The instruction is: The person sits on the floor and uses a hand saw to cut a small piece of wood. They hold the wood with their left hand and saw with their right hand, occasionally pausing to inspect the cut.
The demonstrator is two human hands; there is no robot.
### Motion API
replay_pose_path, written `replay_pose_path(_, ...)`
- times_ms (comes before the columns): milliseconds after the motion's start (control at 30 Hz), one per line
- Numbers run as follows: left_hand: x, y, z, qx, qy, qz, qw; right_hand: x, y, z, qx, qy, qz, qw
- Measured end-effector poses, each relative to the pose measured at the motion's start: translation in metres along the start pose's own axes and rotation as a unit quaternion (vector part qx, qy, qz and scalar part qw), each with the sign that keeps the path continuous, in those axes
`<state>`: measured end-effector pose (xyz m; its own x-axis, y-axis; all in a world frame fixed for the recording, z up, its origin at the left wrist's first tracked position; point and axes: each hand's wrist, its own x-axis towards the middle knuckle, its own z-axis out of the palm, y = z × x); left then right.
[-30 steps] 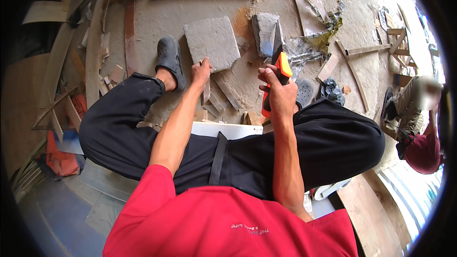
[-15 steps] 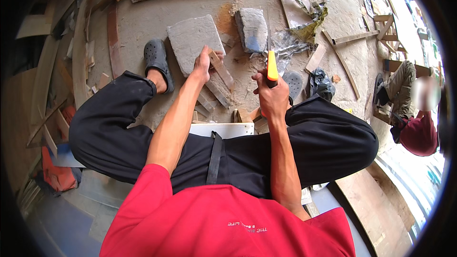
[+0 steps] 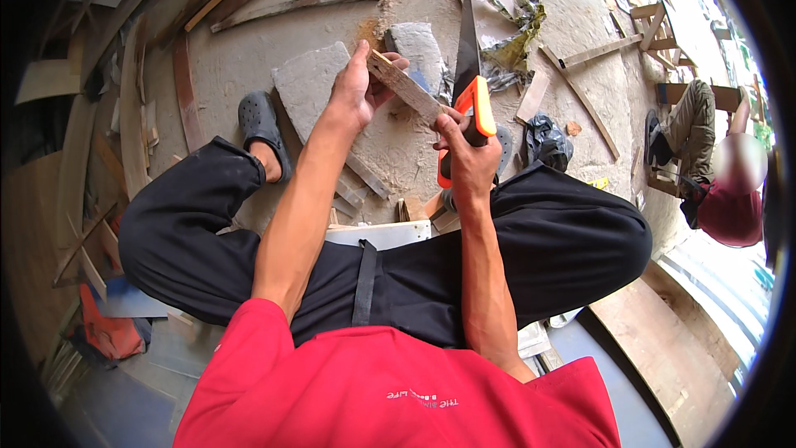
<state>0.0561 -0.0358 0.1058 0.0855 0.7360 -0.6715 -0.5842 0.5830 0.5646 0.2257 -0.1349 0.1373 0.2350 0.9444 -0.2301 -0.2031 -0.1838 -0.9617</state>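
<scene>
My left hand point(image 3: 355, 93) is closed on the far end of a short wooden strip point(image 3: 408, 90), held slantwise above the ground. Wrapped round the handle of a hand saw point(image 3: 468, 40) is my right hand point(image 3: 473, 153); the handle is orange and black, and the blade points away from me. The thumb and finger of that hand also meet the near end of the strip. The blade lies to the right of the wood, apart from it. Beyond my hands, a pale grey block point(image 3: 303, 75) and a smaller block point(image 3: 417, 46) with a blue stain rest on the ground.
Wood offcuts point(image 3: 365, 172) lie between my feet, near a white board point(image 3: 381, 235) by my lap. A black plastic bag point(image 3: 547, 143) and crumpled sheeting point(image 3: 506, 58) are to the right. Planks point(image 3: 133, 116) crowd the left side. Another person point(image 3: 721, 174) sits at the far right.
The wooden strip has come up and to the right, its near end now at my right fingers. The saw has turned, showing more of its blade and handle. My hands are closer together.
</scene>
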Motion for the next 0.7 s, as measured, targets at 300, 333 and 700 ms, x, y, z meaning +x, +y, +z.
replay_pose_path(300, -0.044, 0.041, 0.031, 0.138, -0.086, 0.038, 0.986, -0.003, -0.031, -0.009, 0.09, 0.028, -0.012, 0.995)
replay_pose_path(333, -0.048, 0.044, 0.032, 0.141, -0.1, 0.039, 0.984, -0.004, -0.032, -0.01, 0.096, 0.025, -0.011, 0.995)
replay_pose_path(700, -0.069, 0.056, 0.043, 0.128, -0.191, 0.072, 0.971, -0.008, -0.035, -0.015, 0.127, 0.021, -0.021, 0.991)
